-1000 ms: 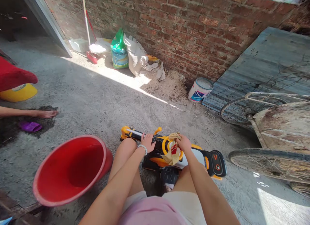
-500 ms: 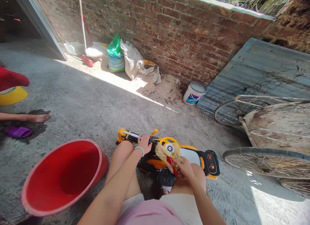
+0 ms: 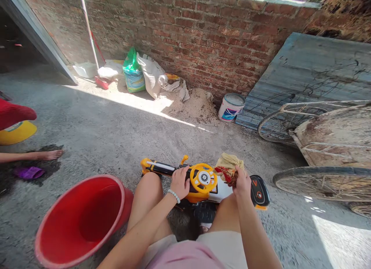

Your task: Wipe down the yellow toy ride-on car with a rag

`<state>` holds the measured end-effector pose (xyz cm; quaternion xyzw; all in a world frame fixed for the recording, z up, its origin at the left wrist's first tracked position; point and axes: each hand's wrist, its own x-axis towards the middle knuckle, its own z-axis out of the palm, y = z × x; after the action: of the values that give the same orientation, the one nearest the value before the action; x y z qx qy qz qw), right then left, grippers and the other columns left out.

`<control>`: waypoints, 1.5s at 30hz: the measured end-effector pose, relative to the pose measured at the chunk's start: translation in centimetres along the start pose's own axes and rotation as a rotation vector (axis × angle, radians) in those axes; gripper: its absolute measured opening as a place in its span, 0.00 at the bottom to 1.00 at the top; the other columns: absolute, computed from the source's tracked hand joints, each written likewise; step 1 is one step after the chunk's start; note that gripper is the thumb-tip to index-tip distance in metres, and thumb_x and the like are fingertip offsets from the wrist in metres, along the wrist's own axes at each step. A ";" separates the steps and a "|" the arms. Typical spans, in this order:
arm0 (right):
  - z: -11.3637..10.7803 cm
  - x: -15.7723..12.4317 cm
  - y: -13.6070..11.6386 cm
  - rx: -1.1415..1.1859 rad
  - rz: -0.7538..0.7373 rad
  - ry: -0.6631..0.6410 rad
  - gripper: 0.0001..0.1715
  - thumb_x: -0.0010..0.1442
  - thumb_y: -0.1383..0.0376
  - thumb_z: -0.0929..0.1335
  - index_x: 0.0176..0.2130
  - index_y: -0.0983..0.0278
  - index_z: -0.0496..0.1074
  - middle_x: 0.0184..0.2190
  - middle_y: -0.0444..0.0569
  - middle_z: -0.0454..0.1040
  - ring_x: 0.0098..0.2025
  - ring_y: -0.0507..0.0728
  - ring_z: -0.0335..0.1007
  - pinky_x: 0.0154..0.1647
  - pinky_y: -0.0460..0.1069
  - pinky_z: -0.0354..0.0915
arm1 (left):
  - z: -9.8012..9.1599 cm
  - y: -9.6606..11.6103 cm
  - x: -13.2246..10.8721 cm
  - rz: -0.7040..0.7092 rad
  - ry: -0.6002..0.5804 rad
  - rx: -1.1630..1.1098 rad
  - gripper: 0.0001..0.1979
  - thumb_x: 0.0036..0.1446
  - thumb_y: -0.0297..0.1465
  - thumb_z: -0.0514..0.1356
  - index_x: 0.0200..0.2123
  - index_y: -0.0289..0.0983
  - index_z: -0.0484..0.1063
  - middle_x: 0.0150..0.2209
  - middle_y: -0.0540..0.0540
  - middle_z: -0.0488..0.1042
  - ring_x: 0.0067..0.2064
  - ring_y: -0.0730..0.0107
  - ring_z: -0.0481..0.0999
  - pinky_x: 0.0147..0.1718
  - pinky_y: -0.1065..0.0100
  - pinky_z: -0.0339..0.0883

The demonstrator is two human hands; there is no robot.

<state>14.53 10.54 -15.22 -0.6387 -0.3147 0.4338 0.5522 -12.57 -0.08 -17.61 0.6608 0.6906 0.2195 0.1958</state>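
Observation:
A yellow, white and black toy ride-on car [image 3: 223, 191] lies on its side on the concrete floor between my knees. My left hand [image 3: 180, 182] grips its body just left of the yellow steering wheel [image 3: 203, 178]. My right hand [image 3: 241, 181] is closed on a crumpled yellowish cloth with a red pattern [image 3: 228, 165], held against the car to the right of the wheel. The car's black rear end [image 3: 259, 190] pokes out past my right hand.
A tipped red plastic basin [image 3: 78, 218] lies at my left knee. Another person's bare foot [image 3: 49, 155] and a purple slipper [image 3: 28, 172] are at far left. A rusty wheeled cart [image 3: 327, 145] stands right. A white bucket [image 3: 231, 107], sand pile and sacks sit along the brick wall.
My right hand carried the cloth from the steering wheel down toward my knee, then up to the right side of the car. My left hand shifted right toward the wheel.

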 end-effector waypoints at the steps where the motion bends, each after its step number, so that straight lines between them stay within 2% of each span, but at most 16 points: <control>1: -0.4 0.2 0.4 -0.031 0.006 0.025 0.37 0.49 0.46 0.73 0.52 0.64 0.75 0.36 0.50 0.82 0.31 0.60 0.78 0.26 0.51 0.73 | 0.8 0.8 -0.5 -0.069 0.007 -0.017 0.34 0.62 0.29 0.53 0.72 0.41 0.55 0.66 0.37 0.68 0.70 0.51 0.63 0.72 0.44 0.47; 4: -0.8 0.3 2.1 -0.245 0.001 0.023 0.34 0.49 0.45 0.72 0.49 0.63 0.77 0.40 0.52 0.83 0.40 0.62 0.80 0.35 0.52 0.75 | 3.6 3.0 -2.0 -0.209 -0.007 -0.049 0.39 0.59 0.31 0.59 0.72 0.36 0.53 0.70 0.32 0.62 0.73 0.44 0.58 0.71 0.42 0.49; 6: -0.2 0.1 3.3 -0.429 -0.024 -0.121 0.30 0.49 0.46 0.72 0.45 0.62 0.78 0.40 0.52 0.84 0.43 0.63 0.80 0.40 0.52 0.75 | 5.2 4.0 -2.6 -0.282 -0.064 -0.139 0.40 0.59 0.30 0.60 0.72 0.34 0.52 0.71 0.28 0.60 0.73 0.43 0.59 0.70 0.45 0.53; 8: 0.7 -0.2 4.3 -0.575 -0.026 -0.308 0.25 0.48 0.50 0.72 0.42 0.61 0.79 0.39 0.51 0.84 0.43 0.63 0.80 0.42 0.52 0.75 | 6.1 4.5 -2.5 -0.445 -0.192 -0.358 0.33 0.64 0.28 0.57 0.70 0.32 0.54 0.65 0.27 0.69 0.66 0.50 0.71 0.64 0.51 0.65; 10: 1.4 -0.5 5.1 -0.657 -0.013 -0.423 0.21 0.47 0.54 0.73 0.40 0.61 0.78 0.38 0.50 0.84 0.42 0.63 0.81 0.42 0.52 0.74 | 6.4 4.6 -1.7 -0.622 -0.322 -0.617 0.22 0.69 0.26 0.51 0.65 0.32 0.61 0.54 0.31 0.78 0.54 0.58 0.81 0.55 0.59 0.74; 12: 1.8 -0.9 5.8 -0.680 0.010 -0.417 0.21 0.46 0.56 0.73 0.40 0.62 0.77 0.38 0.51 0.84 0.41 0.62 0.81 0.41 0.52 0.74 | 6.2 4.4 -0.6 -0.753 -0.369 -0.773 0.15 0.71 0.25 0.49 0.58 0.34 0.65 0.46 0.37 0.81 0.46 0.63 0.84 0.47 0.63 0.78; 15: 1.6 -1.7 7.2 -0.672 0.031 -0.338 0.24 0.46 0.57 0.71 0.43 0.64 0.75 0.41 0.54 0.84 0.42 0.63 0.81 0.43 0.53 0.74 | 5.8 4.2 1.0 -0.854 -0.291 -0.783 0.10 0.69 0.24 0.55 0.52 0.34 0.67 0.47 0.37 0.80 0.41 0.65 0.85 0.38 0.67 0.80; 18: 1.2 -2.6 8.3 -0.670 0.024 -0.277 0.27 0.50 0.55 0.69 0.47 0.64 0.74 0.44 0.56 0.83 0.45 0.63 0.80 0.46 0.53 0.73 | 5.7 4.2 1.8 -0.871 -0.238 -0.762 0.13 0.67 0.24 0.60 0.53 0.34 0.66 0.51 0.35 0.79 0.38 0.65 0.85 0.34 0.68 0.80; 22: 1.1 -2.7 8.2 -0.773 0.004 -0.301 0.26 0.53 0.56 0.68 0.50 0.64 0.73 0.45 0.56 0.82 0.46 0.63 0.79 0.47 0.52 0.71 | 5.7 3.8 1.7 -0.863 -0.311 -0.782 0.12 0.70 0.25 0.56 0.55 0.34 0.64 0.46 0.36 0.81 0.36 0.66 0.85 0.31 0.70 0.78; 26: 1.8 -1.1 6.0 -0.966 -0.110 -0.333 0.26 0.59 0.56 0.65 0.54 0.63 0.74 0.47 0.54 0.81 0.49 0.63 0.77 0.50 0.53 0.69 | 6.0 3.1 1.5 -0.854 -0.365 -0.790 0.13 0.71 0.28 0.56 0.57 0.36 0.63 0.43 0.41 0.83 0.35 0.66 0.85 0.30 0.70 0.75; 29: 4.0 0.2 3.7 -1.112 -0.199 -0.345 0.30 0.65 0.54 0.62 0.61 0.63 0.71 0.54 0.57 0.78 0.52 0.62 0.75 0.49 0.52 0.68 | 6.4 2.9 1.4 -0.863 -0.399 -0.770 0.13 0.70 0.30 0.58 0.56 0.37 0.66 0.38 0.42 0.83 0.36 0.63 0.85 0.30 0.69 0.75; 32: 7.4 0.3 1.6 -1.340 -0.328 -0.539 0.29 0.69 0.55 0.62 0.64 0.62 0.70 0.58 0.58 0.75 0.54 0.63 0.73 0.49 0.51 0.67 | 6.9 2.8 1.5 -0.873 -0.380 -0.775 0.10 0.70 0.30 0.58 0.53 0.34 0.69 0.36 0.40 0.82 0.35 0.62 0.85 0.32 0.69 0.75; 37: 12.9 -2.7 0.2 -1.554 -0.871 -1.149 0.23 0.66 0.62 0.67 0.59 0.57 0.75 0.57 0.56 0.76 0.60 0.64 0.67 0.57 0.54 0.62 | 7.9 2.6 1.6 -0.884 -0.321 -0.815 0.06 0.69 0.26 0.59 0.47 0.34 0.71 0.40 0.40 0.81 0.34 0.69 0.83 0.32 0.72 0.76; 39: 14.3 -3.8 0.2 -1.554 -0.998 -1.338 0.19 0.65 0.64 0.68 0.55 0.57 0.77 0.54 0.56 0.78 0.59 0.64 0.68 0.58 0.56 0.61 | 8.2 2.4 1.7 -0.889 -0.320 -0.824 0.05 0.68 0.26 0.59 0.47 0.35 0.71 0.40 0.42 0.81 0.31 0.72 0.82 0.32 0.73 0.75; 42: 15.2 -3.3 -0.1 -1.585 -0.951 -1.378 0.17 0.63 0.63 0.69 0.51 0.57 0.79 0.52 0.54 0.79 0.57 0.64 0.70 0.58 0.56 0.61 | 8.1 2.3 1.7 -0.911 -0.360 -0.826 0.07 0.69 0.29 0.60 0.48 0.36 0.70 0.34 0.46 0.80 0.24 0.74 0.79 0.28 0.73 0.74; 45: 14.3 -0.5 -0.9 -1.611 -0.702 -1.226 0.20 0.60 0.66 0.70 0.52 0.57 0.77 0.54 0.51 0.79 0.56 0.62 0.72 0.53 0.51 0.63 | 7.8 2.4 1.7 -0.931 -0.408 -0.871 0.09 0.70 0.32 0.59 0.51 0.36 0.67 0.29 0.48 0.79 0.20 0.74 0.77 0.27 0.71 0.74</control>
<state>1.47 16.42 -14.43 -0.3617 -0.8981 0.1622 -0.1904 -6.32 1.99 -22.68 0.1828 0.7011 0.2416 0.6456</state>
